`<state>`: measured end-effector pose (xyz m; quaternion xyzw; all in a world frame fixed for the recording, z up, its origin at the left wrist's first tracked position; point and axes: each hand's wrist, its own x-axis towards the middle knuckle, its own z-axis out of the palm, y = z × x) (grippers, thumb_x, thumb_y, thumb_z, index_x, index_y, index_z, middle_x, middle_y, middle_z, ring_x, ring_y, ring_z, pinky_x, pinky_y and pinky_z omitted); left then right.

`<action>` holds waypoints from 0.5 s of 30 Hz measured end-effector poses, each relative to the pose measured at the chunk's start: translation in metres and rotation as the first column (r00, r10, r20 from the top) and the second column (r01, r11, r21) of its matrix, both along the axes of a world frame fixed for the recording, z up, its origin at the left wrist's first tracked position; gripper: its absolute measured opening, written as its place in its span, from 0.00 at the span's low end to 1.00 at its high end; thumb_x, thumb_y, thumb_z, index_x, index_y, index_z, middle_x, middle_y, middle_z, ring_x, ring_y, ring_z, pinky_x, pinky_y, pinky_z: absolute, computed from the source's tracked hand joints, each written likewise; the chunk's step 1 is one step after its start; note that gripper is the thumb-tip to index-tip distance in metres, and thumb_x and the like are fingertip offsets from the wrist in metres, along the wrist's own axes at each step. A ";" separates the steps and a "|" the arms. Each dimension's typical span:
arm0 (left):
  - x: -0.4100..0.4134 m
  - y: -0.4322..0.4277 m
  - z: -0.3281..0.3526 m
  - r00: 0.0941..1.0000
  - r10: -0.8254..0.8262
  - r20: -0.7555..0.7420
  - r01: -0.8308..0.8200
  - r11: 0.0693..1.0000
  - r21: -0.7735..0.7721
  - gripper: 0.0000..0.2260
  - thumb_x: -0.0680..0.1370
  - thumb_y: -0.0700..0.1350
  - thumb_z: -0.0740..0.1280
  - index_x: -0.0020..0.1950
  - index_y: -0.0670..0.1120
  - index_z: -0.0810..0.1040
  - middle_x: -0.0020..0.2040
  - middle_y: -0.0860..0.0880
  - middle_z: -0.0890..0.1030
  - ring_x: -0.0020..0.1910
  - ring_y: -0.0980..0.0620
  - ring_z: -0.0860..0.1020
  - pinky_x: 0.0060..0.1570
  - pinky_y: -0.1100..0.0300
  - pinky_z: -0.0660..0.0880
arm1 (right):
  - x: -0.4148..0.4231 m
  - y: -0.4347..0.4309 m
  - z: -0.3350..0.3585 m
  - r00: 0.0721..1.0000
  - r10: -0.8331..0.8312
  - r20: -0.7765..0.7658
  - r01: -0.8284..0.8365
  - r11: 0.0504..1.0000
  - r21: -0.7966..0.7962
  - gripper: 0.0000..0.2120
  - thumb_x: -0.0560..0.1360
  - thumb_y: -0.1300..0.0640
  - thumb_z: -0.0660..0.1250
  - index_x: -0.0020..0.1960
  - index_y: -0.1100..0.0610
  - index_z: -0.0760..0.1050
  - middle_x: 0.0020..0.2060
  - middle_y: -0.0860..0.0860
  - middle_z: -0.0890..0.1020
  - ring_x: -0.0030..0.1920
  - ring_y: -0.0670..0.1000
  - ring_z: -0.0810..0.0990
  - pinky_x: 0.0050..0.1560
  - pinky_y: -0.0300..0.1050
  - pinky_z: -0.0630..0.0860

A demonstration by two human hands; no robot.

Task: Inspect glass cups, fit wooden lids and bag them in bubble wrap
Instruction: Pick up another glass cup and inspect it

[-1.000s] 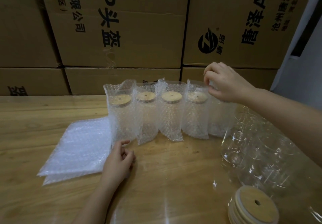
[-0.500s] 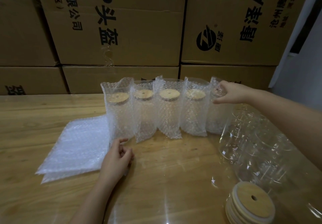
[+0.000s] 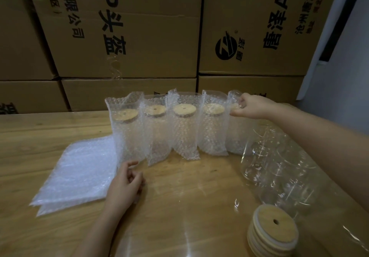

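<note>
**Glass cups in bubble wrap: tip-over and knock hazards**

Five bagged cups (image 3: 183,132) stand upright and touching in a row at 12 o'clock on the counter (image 3: 189,212). The right grip (image 3: 251,106) is closed in a pinch on the open top of the rightmost bagged cup (image 3: 236,136) at 1 o'clock. The left grip (image 3: 124,184) rests on the counter at 7 o'clock with its fingers loosely curled, holding nothing. It lies just beside the flat bubble-wrap bags (image 3: 79,170) at 9 o'clock.

Probable faults:
1. A sideways pull on the pinched bag top could tilt that cup into its neighbour and topple the row.
2. The bag mouths stand open, so a tipped cup may shed its wooden lid (image 3: 184,109).
3. The unbagged glass cups (image 3: 279,166) at 3 o'clock lie below the right forearm. A low withdrawal could strike them.
</note>
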<state>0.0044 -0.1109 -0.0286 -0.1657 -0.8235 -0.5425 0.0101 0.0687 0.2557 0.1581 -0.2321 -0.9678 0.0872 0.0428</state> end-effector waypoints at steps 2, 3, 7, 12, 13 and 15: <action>0.002 0.000 0.000 1.000 0.001 0.004 -0.002 1.000 0.012 0.12 0.78 0.39 0.63 0.57 0.54 0.71 0.36 0.45 0.80 0.31 0.41 0.78 0.28 0.55 0.75 | 0.012 -0.001 0.010 1.000 0.014 -0.023 -0.015 1.000 -0.017 0.34 0.74 0.38 0.65 0.72 0.56 0.62 0.66 0.55 0.73 0.61 0.55 0.75 0.52 0.48 0.75; 0.002 0.000 0.001 1.000 0.001 0.004 -0.001 1.000 0.016 0.12 0.79 0.39 0.63 0.57 0.54 0.71 0.36 0.45 0.80 0.31 0.41 0.78 0.27 0.55 0.74 | 0.019 -0.002 0.015 0.999 0.015 -0.042 -0.015 1.000 0.000 0.31 0.75 0.40 0.65 0.72 0.55 0.63 0.66 0.55 0.73 0.61 0.55 0.75 0.54 0.49 0.75; 0.002 0.001 0.001 1.000 0.004 0.011 -0.004 1.000 0.023 0.12 0.78 0.38 0.63 0.58 0.53 0.71 0.35 0.45 0.80 0.29 0.43 0.78 0.27 0.55 0.74 | 0.050 -0.013 0.028 0.987 -0.032 -0.159 0.048 0.994 0.101 0.25 0.76 0.44 0.64 0.67 0.56 0.65 0.53 0.52 0.76 0.48 0.53 0.78 0.48 0.53 0.79; 0.001 0.000 -0.002 1.000 0.014 -0.001 -0.014 1.000 0.025 0.12 0.78 0.38 0.63 0.57 0.53 0.71 0.34 0.47 0.80 0.29 0.44 0.78 0.23 0.57 0.72 | 0.080 -0.026 0.021 0.983 -0.082 0.164 0.069 0.994 0.087 0.36 0.73 0.39 0.67 0.73 0.57 0.61 0.63 0.54 0.74 0.57 0.54 0.77 0.56 0.50 0.77; 0.001 0.000 -0.002 1.000 0.014 -0.001 -0.014 1.000 0.022 0.12 0.78 0.38 0.63 0.56 0.53 0.71 0.34 0.48 0.81 0.28 0.44 0.78 0.23 0.58 0.72 | 0.083 -0.029 0.019 0.969 -0.079 0.235 0.061 0.995 0.083 0.38 0.72 0.38 0.68 0.74 0.57 0.61 0.67 0.54 0.72 0.62 0.55 0.75 0.60 0.49 0.76; 0.002 -0.001 -0.003 1.000 0.017 0.003 -0.017 1.000 0.024 0.12 0.78 0.38 0.63 0.57 0.53 0.71 0.35 0.49 0.80 0.28 0.42 0.78 0.24 0.57 0.72 | 0.084 -0.036 0.015 0.945 -0.067 0.320 0.037 0.994 0.100 0.38 0.72 0.39 0.69 0.74 0.57 0.63 0.69 0.54 0.71 0.64 0.55 0.74 0.62 0.48 0.74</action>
